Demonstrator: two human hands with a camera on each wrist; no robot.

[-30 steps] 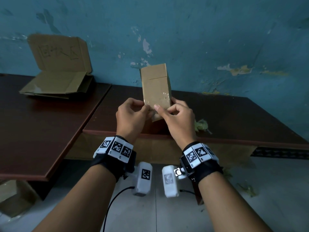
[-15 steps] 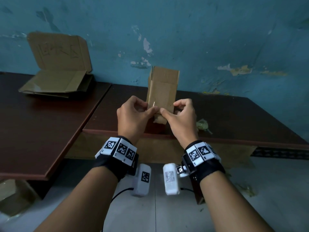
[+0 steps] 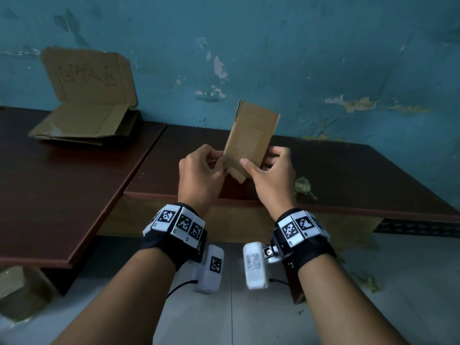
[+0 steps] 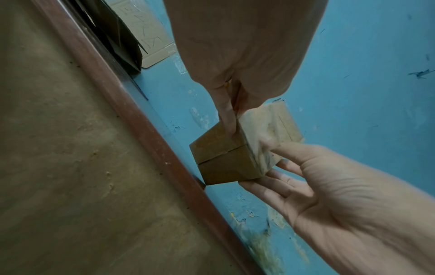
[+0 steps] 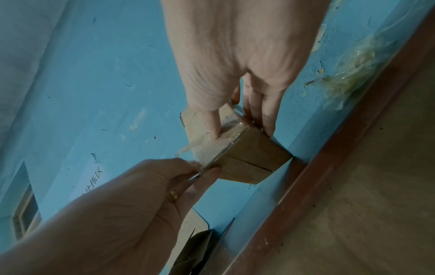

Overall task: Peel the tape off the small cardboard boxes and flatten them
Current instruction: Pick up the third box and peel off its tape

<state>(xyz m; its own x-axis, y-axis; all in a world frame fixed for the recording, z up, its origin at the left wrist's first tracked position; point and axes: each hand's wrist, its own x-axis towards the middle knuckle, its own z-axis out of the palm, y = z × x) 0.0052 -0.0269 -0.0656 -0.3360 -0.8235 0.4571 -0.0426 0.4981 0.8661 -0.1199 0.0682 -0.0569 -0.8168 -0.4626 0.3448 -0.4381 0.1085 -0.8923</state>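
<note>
I hold a small cardboard box [image 3: 251, 135] in the air over the table's front edge, and it leans to the right. My right hand [image 3: 257, 159] grips its lower end, thumb on the front face and fingers behind. My left hand [image 3: 221, 161] pinches clear tape at the box's lower left edge. In the right wrist view a loose strip of the tape [image 5: 188, 147] lifts off the box [image 5: 254, 160] beside the left fingertips [image 5: 196, 164]. The left wrist view shows the box's [image 4: 223, 161] end flaps closed along their seam.
Two dark tables meet here, one on the left [image 3: 49, 183] and one on the right [image 3: 361, 175]. Flattened cardboard [image 3: 82, 125] is stacked at the back left under a sheet leaning on the blue wall. A crumpled tape wad [image 3: 302, 186] lies by my right hand.
The box has turned in my hands and now leans right instead of standing straight. My right thumb has shifted onto its front face, while the left fingers stay at the lower left edge.
</note>
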